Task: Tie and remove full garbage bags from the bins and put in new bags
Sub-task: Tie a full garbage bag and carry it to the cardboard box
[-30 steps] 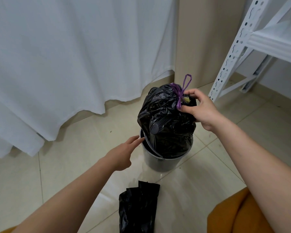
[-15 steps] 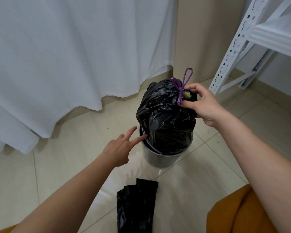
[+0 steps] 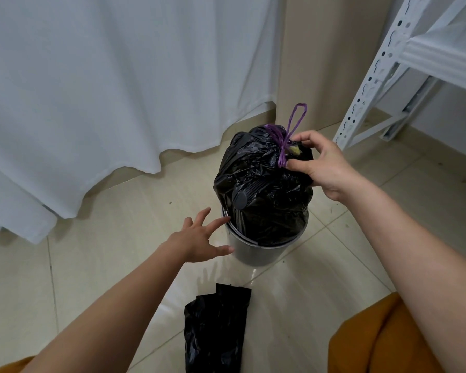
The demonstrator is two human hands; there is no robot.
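The right hand gripped the tied top of the full bag, thumb and fingers curled around the neck by the purple drawstring. The bag stood in the bin at centre. The left hand, fingers spread, touched the bin's rim at nine o'clock. A folded new bag lay on the floor at six.

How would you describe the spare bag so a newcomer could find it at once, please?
Find the small grey bin on the tiled floor before the white curtain. The spare bag lies on the tiles nearer the person. Unlike the full bag in the bin, it is flat, folded and untied.
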